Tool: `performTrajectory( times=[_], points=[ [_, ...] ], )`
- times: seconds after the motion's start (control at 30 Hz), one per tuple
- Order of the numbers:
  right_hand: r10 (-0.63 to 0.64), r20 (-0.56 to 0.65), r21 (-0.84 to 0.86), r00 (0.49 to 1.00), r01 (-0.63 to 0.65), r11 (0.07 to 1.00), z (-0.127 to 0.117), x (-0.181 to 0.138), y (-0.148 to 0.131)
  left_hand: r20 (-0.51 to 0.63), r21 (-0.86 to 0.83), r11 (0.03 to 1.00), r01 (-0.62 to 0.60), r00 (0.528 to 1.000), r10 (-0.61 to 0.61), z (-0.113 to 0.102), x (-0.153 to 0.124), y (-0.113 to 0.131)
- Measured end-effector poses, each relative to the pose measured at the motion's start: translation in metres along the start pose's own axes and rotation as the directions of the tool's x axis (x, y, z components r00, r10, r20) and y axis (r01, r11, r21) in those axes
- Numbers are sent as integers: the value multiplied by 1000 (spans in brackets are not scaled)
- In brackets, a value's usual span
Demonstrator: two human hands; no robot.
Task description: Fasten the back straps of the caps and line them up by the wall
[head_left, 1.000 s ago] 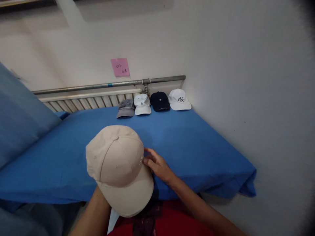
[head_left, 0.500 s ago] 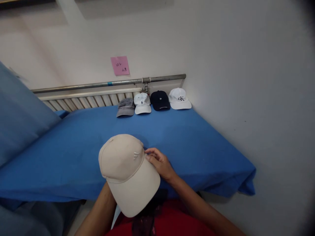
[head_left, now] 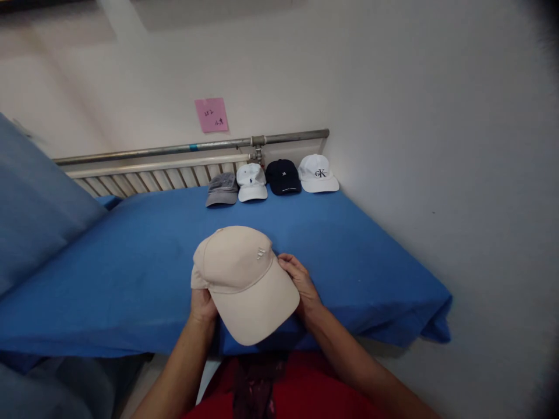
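Observation:
A beige baseball cap (head_left: 238, 262) with a small embroidered logo on its front is held up over the near side of the blue-covered table, brim tilted toward me. My left hand (head_left: 204, 304) supports it from below at the left rear, its fingers hidden inside or under the crown. At the right side, my right hand (head_left: 301, 283) grips the cap where crown and brim meet, with fingers curled against the edge. Along the back stand a grey cap (head_left: 222, 190), a white cap (head_left: 252, 183), a black cap (head_left: 283, 177) and a white cap with black letters (head_left: 318, 173).
The table's blue cloth (head_left: 131, 262) hangs over the front edge. Behind it are a white radiator (head_left: 174, 177) and a metal pipe (head_left: 152, 152). A pink note (head_left: 211, 114) sticks to the wall. Blue fabric (head_left: 35, 203) hangs at the left.
The beige cap has moved up and to the right, farther over the table. My left hand now shows below it, and my right hand keeps hold of the brim side.

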State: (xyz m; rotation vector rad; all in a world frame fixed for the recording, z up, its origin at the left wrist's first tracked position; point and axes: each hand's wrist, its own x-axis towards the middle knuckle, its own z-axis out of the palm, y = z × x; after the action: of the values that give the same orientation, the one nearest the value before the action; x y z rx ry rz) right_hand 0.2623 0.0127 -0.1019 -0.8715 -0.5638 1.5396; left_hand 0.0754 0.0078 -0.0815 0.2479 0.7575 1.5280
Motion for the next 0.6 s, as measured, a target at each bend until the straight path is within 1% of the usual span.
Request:
performTrajectory(
  times=[0.1, 0.17, 0.3, 0.4, 0.5, 0.6],
  points=[
    [2, -31, 53, 1000, 0, 999, 0, 1, 1, 50, -64, 998, -4, 999, 7, -1, 9, 1],
    [0, -47, 82, 999, 4, 997, 0, 1, 1, 65, -69, 997, -26, 997, 31, -8, 14, -1],
    [-4, -61, 117, 998, 11, 993, -1, 0, 2, 35, -87, 992, -88, 995, 91, -30, 25, -5],
    [-9, -61, 129, 998, 17, 992, -2, 1, 3, 17, -129, 986, -102, 994, 105, -41, 31, -7],
    [-12, -61, 135, 998, 21, 991, -3, 1, 4, 27, -164, 983, -82, 996, 88, -43, 32, -5],
    [-16, -64, 142, 998, 25, 990, -3, 2, 5, 71, -189, 981, -47, 996, 61, -41, 25, -1]
  ],
)
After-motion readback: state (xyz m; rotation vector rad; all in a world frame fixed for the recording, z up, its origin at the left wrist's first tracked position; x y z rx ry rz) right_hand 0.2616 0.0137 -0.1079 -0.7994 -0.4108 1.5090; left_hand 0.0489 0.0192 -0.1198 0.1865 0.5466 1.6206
